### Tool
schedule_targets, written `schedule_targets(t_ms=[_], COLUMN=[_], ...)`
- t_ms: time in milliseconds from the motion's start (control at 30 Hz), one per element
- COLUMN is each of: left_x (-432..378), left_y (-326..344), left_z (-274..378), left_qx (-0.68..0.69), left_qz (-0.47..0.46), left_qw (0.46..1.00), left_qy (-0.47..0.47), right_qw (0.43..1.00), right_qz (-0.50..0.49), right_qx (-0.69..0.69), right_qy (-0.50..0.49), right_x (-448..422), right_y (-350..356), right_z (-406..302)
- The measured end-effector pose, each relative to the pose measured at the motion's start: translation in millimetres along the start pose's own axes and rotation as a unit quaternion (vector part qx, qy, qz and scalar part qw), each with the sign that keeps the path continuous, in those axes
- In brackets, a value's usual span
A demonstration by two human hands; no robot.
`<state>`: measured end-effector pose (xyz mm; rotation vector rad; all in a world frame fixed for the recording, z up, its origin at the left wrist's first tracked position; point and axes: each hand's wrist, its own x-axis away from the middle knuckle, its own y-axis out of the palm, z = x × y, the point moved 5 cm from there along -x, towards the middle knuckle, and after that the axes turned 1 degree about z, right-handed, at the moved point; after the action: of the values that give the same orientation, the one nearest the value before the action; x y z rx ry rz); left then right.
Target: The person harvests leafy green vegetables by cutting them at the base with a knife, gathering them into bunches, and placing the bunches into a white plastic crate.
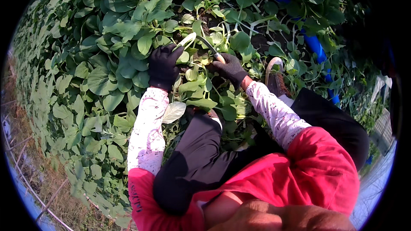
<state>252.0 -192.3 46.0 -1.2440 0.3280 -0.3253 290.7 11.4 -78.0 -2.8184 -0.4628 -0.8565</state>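
Observation:
My left hand (164,65), in a dark knit glove, grips a leafy green plant (186,40) by its pale stalks. The plant's broad leaves spread up and left of the glove. In my right hand (229,67), gloved in dark dotted fabric, is a sickle (219,58) with a light wooden handle. Its thin curved blade (207,43) points up and left, and the tip lies close to the pale stalks. Whether the blade touches them I cannot tell. Loose leaves (194,86) lie between my forearms.
Dense leafy greens (106,70) fill the left side. A blue hose (316,49) curves along the right. Cut stalks and small leaves (237,40) litter the soil ahead. My brown shoe (275,77) stands right of my right hand. A pale crate (382,131) sits at the far right.

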Motion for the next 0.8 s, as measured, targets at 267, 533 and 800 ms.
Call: schedule_targets(t_ms=[267, 533, 800], left_x=[-2, -30, -21], left_y=[-20, 8, 10], left_z=[70, 47, -43], left_qx=[0.106, 0.012, -0.223], left_qz=[0.049, -0.219, -0.375], left_qw=[0.993, 0.965, 0.859], left_qy=[0.023, -0.14, -0.267], right_qw=[0.924, 0.939, 0.966], right_qz=[-0.081, -0.055, -0.082], right_qx=[-0.374, -0.336, 0.236], right_qy=[0.016, 0.039, -0.069], right_x=[11, 9, -29], right_y=[-5, -6, 26], right_z=[-76, -81, -77])
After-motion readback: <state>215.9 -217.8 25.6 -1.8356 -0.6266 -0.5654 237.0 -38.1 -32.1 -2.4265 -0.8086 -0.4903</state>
